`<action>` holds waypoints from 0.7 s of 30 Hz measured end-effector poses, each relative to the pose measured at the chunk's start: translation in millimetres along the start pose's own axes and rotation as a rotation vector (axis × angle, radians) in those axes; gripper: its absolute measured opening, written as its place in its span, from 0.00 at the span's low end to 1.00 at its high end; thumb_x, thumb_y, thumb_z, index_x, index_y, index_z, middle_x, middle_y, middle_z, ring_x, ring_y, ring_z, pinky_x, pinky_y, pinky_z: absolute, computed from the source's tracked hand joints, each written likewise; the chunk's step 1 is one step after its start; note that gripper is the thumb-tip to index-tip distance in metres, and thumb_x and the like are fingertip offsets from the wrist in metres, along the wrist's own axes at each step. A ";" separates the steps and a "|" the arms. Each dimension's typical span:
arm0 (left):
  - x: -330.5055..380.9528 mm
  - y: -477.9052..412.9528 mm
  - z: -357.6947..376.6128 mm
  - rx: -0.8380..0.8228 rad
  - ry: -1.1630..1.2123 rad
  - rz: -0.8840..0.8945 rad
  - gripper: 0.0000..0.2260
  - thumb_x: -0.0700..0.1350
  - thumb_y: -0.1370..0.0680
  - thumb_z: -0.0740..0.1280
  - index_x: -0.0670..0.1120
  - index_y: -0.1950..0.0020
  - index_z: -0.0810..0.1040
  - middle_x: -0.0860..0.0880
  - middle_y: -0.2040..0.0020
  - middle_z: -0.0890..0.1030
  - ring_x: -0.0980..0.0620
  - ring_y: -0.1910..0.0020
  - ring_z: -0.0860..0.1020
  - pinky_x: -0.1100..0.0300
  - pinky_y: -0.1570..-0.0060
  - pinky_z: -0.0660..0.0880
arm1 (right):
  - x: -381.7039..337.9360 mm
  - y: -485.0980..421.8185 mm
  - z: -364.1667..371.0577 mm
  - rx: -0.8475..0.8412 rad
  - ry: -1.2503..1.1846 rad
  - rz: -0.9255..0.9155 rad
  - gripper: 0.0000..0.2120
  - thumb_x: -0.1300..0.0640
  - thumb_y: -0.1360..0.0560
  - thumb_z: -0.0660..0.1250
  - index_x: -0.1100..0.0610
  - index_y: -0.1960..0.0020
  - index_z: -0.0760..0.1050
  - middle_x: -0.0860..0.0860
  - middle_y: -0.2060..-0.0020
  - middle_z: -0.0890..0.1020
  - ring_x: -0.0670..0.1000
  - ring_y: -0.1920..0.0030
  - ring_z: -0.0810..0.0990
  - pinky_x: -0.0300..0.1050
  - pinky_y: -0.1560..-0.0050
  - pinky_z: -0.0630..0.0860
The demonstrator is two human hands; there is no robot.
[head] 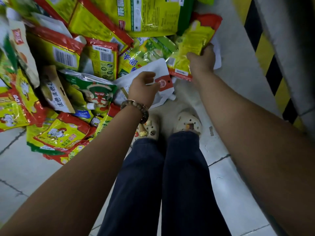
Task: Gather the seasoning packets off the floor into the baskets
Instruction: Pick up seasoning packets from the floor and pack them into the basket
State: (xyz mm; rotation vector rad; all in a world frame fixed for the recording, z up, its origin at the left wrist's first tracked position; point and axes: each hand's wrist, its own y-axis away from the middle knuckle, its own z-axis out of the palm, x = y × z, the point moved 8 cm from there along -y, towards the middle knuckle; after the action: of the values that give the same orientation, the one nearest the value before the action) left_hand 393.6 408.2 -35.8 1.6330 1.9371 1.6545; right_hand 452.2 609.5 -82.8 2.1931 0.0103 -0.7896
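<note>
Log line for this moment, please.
left hand: gripping white spouted pouch | right hand: holding yellow-red packet | pile: on floor | baskets: not in view

Glossy plastic seasoning packets (71, 53) in yellow and red, crinkled and catching the light. A white spouted pouch (162, 72) looks smoother, more matt. Pale floor tiles (238, 193) have a slight sheen. Wooden-looking bead bracelet (136, 108). Dark denim-like cloth trousers (184, 184). Cream rubbery clogs (189, 123).
</note>
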 end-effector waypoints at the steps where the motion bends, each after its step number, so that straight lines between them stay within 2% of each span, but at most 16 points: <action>1: 2.7 0.2 -2.1 0.003 0.035 -0.006 0.15 0.38 0.25 0.67 0.41 0.39 0.76 0.43 0.42 0.79 0.48 0.42 0.76 0.54 0.41 0.72 | 4.7 2.5 -9.1 0.003 -0.061 0.004 0.25 0.60 0.33 0.71 0.64 0.38 0.70 0.57 0.43 0.79 0.57 0.43 0.78 0.48 0.44 0.75; 2: 4.1 -0.2 -3.6 0.001 0.077 -0.022 0.15 0.38 0.25 0.67 0.41 0.39 0.75 0.42 0.42 0.78 0.49 0.42 0.76 0.55 0.42 0.73 | 6.5 10.7 -20.1 -0.009 -0.103 0.011 0.26 0.63 0.33 0.71 0.64 0.37 0.69 0.56 0.45 0.79 0.56 0.44 0.79 0.52 0.44 0.77; 4: 3.9 1.1 -3.2 -0.029 0.185 -0.086 0.15 0.40 0.24 0.68 0.41 0.38 0.74 0.42 0.41 0.78 0.50 0.45 0.76 0.56 0.47 0.72 | 12.9 25.1 -37.5 -0.077 -0.171 0.047 0.21 0.69 0.30 0.68 0.60 0.39 0.69 0.52 0.49 0.79 0.53 0.49 0.80 0.52 0.47 0.78; 6: 1.4 3.0 5.3 -0.120 0.345 -0.203 0.21 0.47 0.28 0.72 0.43 0.38 0.74 0.44 0.41 0.78 0.48 0.44 0.77 0.55 0.46 0.72 | 14.4 39.6 -48.1 -0.190 -0.268 0.061 0.19 0.71 0.29 0.66 0.54 0.43 0.70 0.49 0.52 0.81 0.50 0.53 0.82 0.51 0.51 0.80; 8: 0.7 8.8 15.5 -0.229 0.400 -0.311 0.28 0.56 0.32 0.72 0.45 0.37 0.74 0.47 0.40 0.78 0.51 0.43 0.77 0.52 0.45 0.71 | 10.1 52.1 -52.4 -0.308 -0.315 0.057 0.20 0.72 0.28 0.66 0.51 0.45 0.71 0.49 0.52 0.81 0.49 0.54 0.83 0.49 0.54 0.81; 9: 3.0 12.8 19.8 -0.276 0.419 -0.342 0.25 0.57 0.29 0.70 0.46 0.36 0.74 0.49 0.42 0.79 0.53 0.45 0.77 0.53 0.45 0.70 | 6.6 57.0 -52.0 -0.372 -0.324 0.048 0.20 0.72 0.29 0.66 0.51 0.44 0.71 0.50 0.51 0.82 0.50 0.53 0.83 0.49 0.54 0.81; 11: 3.1 16.9 29.6 -0.373 0.506 -0.380 0.12 0.54 0.23 0.63 0.49 0.44 0.78 0.52 0.50 0.81 0.54 0.50 0.78 0.54 0.45 0.71 | -1.2 66.8 -46.7 -0.508 -0.323 0.027 0.22 0.72 0.31 0.67 0.52 0.44 0.71 0.50 0.52 0.82 0.51 0.52 0.83 0.50 0.53 0.80; 12: 3.5 19.2 35.2 -0.426 0.582 -0.397 0.09 0.52 0.22 0.62 0.49 0.49 0.78 0.52 0.53 0.82 0.53 0.51 0.79 0.52 0.43 0.73 | -4.0 73.4 -40.3 -0.586 -0.317 0.028 0.22 0.73 0.32 0.68 0.52 0.44 0.71 0.49 0.53 0.83 0.50 0.53 0.83 0.49 0.53 0.80; 14: 5.0 25.9 44.0 -0.496 0.722 -0.415 0.07 0.47 0.24 0.65 0.47 0.50 0.79 0.48 0.54 0.84 0.49 0.54 0.82 0.49 0.45 0.77 | -4.3 86.0 -22.3 -0.723 -0.294 0.064 0.23 0.71 0.34 0.69 0.54 0.43 0.72 0.51 0.52 0.83 0.51 0.53 0.83 0.48 0.52 0.80; 16: -4.7 25.4 43.1 -0.384 0.770 -0.438 0.07 0.42 0.27 0.69 0.44 0.49 0.79 0.45 0.54 0.84 0.45 0.54 0.83 0.46 0.48 0.78 | -1.0 92.1 -5.8 -0.769 -0.161 0.064 0.21 0.69 0.33 0.71 0.56 0.44 0.72 0.54 0.51 0.82 0.50 0.56 0.82 0.47 0.52 0.80; 19: -28.4 22.6 38.0 -0.180 0.840 -0.501 0.14 0.39 0.28 0.72 0.42 0.44 0.79 0.42 0.49 0.83 0.42 0.52 0.82 0.44 0.48 0.77 | -7.9 79.9 13.5 -0.750 0.130 -0.048 0.08 0.64 0.26 0.69 0.56 0.49 0.75 0.52 0.55 0.81 0.44 0.60 0.80 0.42 0.54 0.78; 21: -40.4 21.0 34.3 -0.098 0.842 -0.542 0.23 0.43 0.34 0.75 0.43 0.40 0.76 0.42 0.48 0.83 0.42 0.51 0.82 0.42 0.47 0.77 | -22.6 48.7 17.9 -0.599 0.294 -0.211 0.12 0.58 0.25 0.68 0.59 0.42 0.76 0.52 0.52 0.79 0.46 0.54 0.77 0.38 0.53 0.74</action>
State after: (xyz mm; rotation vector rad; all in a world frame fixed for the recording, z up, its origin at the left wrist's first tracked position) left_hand 446.1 395.9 -54.3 0.2684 2.2493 2.2915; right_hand 436.7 569.1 -46.4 1.7238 0.5612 -0.4823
